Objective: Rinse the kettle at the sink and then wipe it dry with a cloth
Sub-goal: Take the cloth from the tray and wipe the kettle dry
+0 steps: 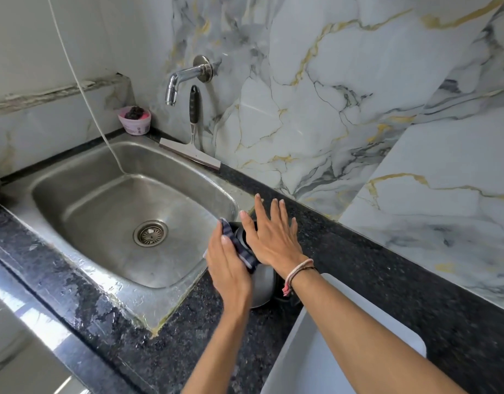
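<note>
Beside 1 sink (74, 191), 2 hands, left hand (228, 265) and right hand (273, 240), apparently press 1 cloth (241, 245) on 1 kettle (262, 285).

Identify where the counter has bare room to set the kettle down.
Free: dark counter between the white board and the marble wall, and the strip in front of the sink. Crowded: the sink's right rim, where both hands work the kettle.

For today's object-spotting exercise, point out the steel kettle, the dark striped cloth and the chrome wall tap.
Steel kettle (262, 288): head view, on its rounded lower body.
Dark striped cloth (242, 248): head view, on the fold between the hands.
Chrome wall tap (175, 83): head view, on the spout's bend.
</note>
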Motion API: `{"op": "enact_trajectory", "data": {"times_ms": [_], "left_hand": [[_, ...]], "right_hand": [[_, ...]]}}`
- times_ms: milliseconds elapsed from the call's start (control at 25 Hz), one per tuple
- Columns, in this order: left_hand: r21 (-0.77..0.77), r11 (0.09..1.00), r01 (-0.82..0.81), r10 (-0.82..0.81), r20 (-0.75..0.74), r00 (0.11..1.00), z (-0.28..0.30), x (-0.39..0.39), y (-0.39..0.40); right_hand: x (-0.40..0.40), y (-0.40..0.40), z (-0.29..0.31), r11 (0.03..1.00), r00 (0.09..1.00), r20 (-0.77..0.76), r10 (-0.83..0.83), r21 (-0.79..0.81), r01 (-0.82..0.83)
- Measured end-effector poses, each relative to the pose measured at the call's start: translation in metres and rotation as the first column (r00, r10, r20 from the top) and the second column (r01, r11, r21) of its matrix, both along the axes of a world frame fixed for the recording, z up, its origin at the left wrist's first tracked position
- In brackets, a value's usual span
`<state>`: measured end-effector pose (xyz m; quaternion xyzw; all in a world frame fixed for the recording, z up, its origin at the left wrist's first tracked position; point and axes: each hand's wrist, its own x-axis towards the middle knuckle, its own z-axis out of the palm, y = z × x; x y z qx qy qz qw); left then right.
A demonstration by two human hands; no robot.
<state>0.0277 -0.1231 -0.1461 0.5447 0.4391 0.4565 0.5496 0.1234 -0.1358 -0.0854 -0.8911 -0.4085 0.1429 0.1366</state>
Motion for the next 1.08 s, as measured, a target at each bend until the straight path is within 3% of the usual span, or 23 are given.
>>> {"op": "enact_trajectory", "data": {"times_ms": [80, 160, 240, 360, 520, 680, 760, 840, 960, 1000, 1080], "left_hand": [[-0.048, 0.969, 0.241, -0.240, 0.019, 0.971, 0.001, 0.001, 0.042], [-0.104, 0.874, 0.475, -0.466, 0.102, 0.879, -0.005, -0.001, 0.073], [-0.165, 0.809, 0.564, -0.534, 0.192, 0.823, -0.022, -0.004, 0.082], [-0.321, 0.821, 0.471, -0.355, 0.359, 0.863, -0.052, -0.012, 0.061], [-0.261, 0.945, 0.196, -0.154, 0.173, 0.973, -0.060, -0.026, 0.020], [-0.343, 0.937, 0.063, -0.010, 0.153, 0.988, -0.037, -0.040, -0.007], [-0.520, 0.851, 0.080, 0.069, 0.260, 0.963, -0.031, -0.053, 0.004], [-0.707, 0.670, 0.225, 0.181, 0.450, 0.875, -0.026, -0.068, 0.027], [-0.743, 0.393, 0.542, 0.184, 0.641, 0.745, -0.019, -0.095, 0.051], [-0.722, 0.363, 0.589, 0.205, 0.678, 0.706, -0.019, -0.099, 0.054], [-0.692, 0.392, 0.606, 0.252, 0.715, 0.653, -0.016, -0.102, 0.059]], "right_hand": [[0.000, 0.000, 0.000, 1.000, 1.000, -0.019, -0.013, 0.015, 0.014], [0.000, 0.001, -0.001, 1.000, 0.999, -0.034, -0.022, 0.016, 0.023], [0.000, 0.002, -0.001, 0.999, 0.998, -0.045, -0.032, 0.017, 0.033], [-0.001, 0.003, -0.001, 0.998, 0.998, -0.044, -0.052, 0.031, 0.053], [-0.001, 0.002, 0.001, 0.999, 0.999, -0.040, -0.022, 0.026, 0.024], [-0.011, -0.001, 0.015, 0.999, 0.999, 0.036, 0.002, 0.038, -0.003], [-0.019, -0.005, 0.023, 0.999, 0.993, 0.112, -0.025, -0.044, 0.030], [-0.027, -0.008, 0.028, 0.972, 0.980, 0.190, -0.056, -0.214, 0.097], [-0.035, -0.004, 0.036, 0.918, 0.956, 0.293, -0.018, -0.373, 0.132], [-0.034, -0.003, 0.038, 0.916, 0.962, 0.273, -0.004, -0.385, 0.113], [-0.026, -0.002, 0.047, 0.917, 0.977, 0.211, 0.044, -0.396, 0.044]]}}
